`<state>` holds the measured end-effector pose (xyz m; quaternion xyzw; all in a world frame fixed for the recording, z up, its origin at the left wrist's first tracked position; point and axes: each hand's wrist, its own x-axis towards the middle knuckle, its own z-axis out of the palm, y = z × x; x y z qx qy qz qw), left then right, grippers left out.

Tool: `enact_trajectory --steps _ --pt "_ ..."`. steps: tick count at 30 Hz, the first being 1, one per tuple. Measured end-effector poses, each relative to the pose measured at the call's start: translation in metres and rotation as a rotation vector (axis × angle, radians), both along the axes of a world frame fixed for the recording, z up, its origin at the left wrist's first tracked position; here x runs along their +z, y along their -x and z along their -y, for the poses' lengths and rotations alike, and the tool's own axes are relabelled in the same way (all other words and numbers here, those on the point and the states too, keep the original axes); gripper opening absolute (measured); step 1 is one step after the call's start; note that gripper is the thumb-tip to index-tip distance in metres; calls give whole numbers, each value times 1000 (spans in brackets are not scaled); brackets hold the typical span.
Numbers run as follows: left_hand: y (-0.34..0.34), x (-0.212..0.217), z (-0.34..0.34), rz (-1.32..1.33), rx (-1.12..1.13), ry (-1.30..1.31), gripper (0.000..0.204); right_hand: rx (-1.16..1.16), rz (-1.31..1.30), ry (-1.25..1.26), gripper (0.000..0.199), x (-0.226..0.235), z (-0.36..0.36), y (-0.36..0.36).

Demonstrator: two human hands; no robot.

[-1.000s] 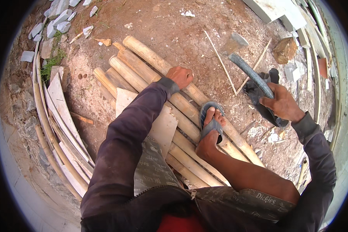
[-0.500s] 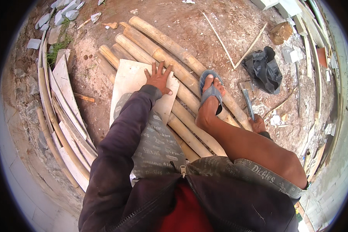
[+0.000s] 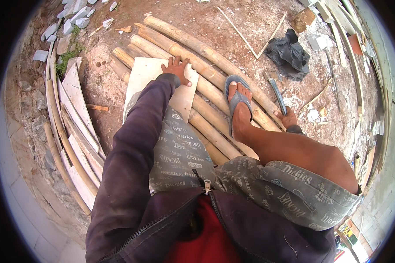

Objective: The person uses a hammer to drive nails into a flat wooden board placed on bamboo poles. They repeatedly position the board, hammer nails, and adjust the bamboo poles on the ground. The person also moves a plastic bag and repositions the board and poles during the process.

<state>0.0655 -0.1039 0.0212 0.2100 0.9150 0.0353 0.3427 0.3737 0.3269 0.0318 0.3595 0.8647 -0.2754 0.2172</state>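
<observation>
Several bamboo poles (image 3: 215, 111) lie side by side on the ground, running from far left to near right. Across their left part rests an off-white flat board (image 3: 143, 70) with a worn edge. My left hand (image 3: 177, 71) presses on the board's far right corner, fingers spread and fingertips at its edge by the poles. Beyond my right knee, my right hand (image 3: 288, 117) is closed round the near end of a long, narrow blue-grey tool (image 3: 277, 95). Its exact kind is unclear. My right foot in a grey flip-flop (image 3: 239, 98) stands on the poles.
A crumpled black plastic bag (image 3: 289, 55) lies right of the poles. Thin wooden strips form a V (image 3: 255, 55) behind it. Planks and poles (image 3: 70, 131) line the left wall, and more timber (image 3: 344, 52) lines the right. Broken pale blocks (image 3: 79, 15) sit far left.
The view has shifted slightly. My right hand and the tool have moved a little farther away. My left hand stays on the board, its fingers now nearer the far edge.
</observation>
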Motion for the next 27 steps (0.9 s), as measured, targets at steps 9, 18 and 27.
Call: enact_trajectory --steps 9,18,27 --pt "0 7 2 -77 45 -90 99 67 5 129 60 1 -9 35" --pt "47 17 165 -252 164 -324 78 86 5 165 46 61 29 99" --pt "-2 -15 266 -178 236 -38 61 143 94 328 46 35 60 174"
